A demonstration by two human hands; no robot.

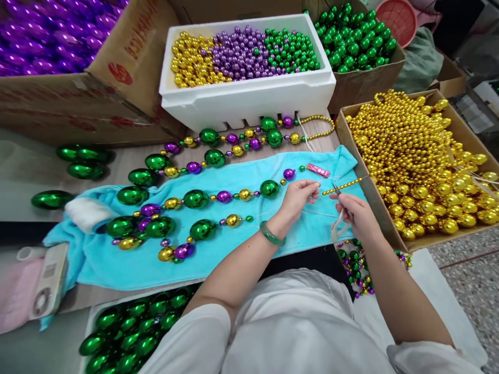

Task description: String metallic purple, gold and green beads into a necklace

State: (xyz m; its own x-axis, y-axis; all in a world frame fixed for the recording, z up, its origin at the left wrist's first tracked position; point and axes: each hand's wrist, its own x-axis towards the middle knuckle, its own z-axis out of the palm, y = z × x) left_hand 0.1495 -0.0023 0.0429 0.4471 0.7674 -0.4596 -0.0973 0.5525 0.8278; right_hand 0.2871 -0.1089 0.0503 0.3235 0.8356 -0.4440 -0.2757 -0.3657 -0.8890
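My left hand (298, 200) pinches a thin clear thread (317, 203) at the end of a bead string of green, purple and gold balls (218, 197) lying on a turquoise towel (241, 176). A green bangle sits on that wrist. My right hand (356, 213) is closed around small metal scissors or pliers (337, 189), tip touching a thin strand of small gold beads (345, 186) that runs to the right. Both hands are close together over the towel's right end. A pink lighter (318, 170) lies just above them.
A white foam box (249, 93) holds gold, purple and green beads. A cardboard box of gold beads (421, 150) stands at right, green-bead boxes at the back (356, 41) and front left (132, 327), a purple-bead box (50, 36) at far left. A finished strand (356, 270) hangs below the table edge.
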